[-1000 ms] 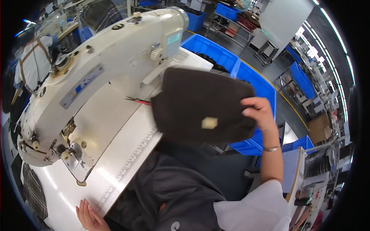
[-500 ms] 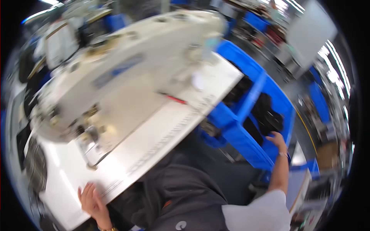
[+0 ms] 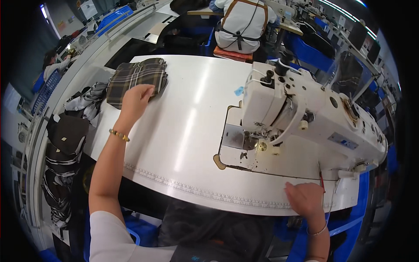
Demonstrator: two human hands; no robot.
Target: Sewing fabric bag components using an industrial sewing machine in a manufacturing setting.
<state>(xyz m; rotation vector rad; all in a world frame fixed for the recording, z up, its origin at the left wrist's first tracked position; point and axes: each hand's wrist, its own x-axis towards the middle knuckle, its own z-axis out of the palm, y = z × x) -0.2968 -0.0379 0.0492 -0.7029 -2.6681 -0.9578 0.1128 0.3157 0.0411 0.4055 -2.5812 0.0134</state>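
Observation:
A folded stack of brown plaid cloth (image 3: pixel 131 76) lies on the far left of the white sewing table (image 3: pixel 192 118). Over its near edge my left hand (image 3: pixel 136 102) is closed, fingers bent and pressed against the cloth; their tips are partly hidden. My right hand (image 3: pixel 307 200) hovers at the table's front edge, right of the middle. It is slightly blurred and its curled fingers are mostly hidden under it. Beside it lies a thin red-handled tool (image 3: pixel 322 180). The white sewing machine (image 3: pixel 301 109) stands on the table's right side, its needle area over a metal plate.
Dark and striped cloth bundles (image 3: pixel 65 139) hang along the table's left side. A blue bin (image 3: pixel 351 225) sits below the right end. Beyond the table, a person in white (image 3: pixel 242 26) sits with their back to me. A printed ruler strip (image 3: pixel 196 191) runs along the front edge.
My view has swung left. My left hand has gone from the table's front edge to the plaid cloth. My right hand has come from the blue bin to the table's front edge.

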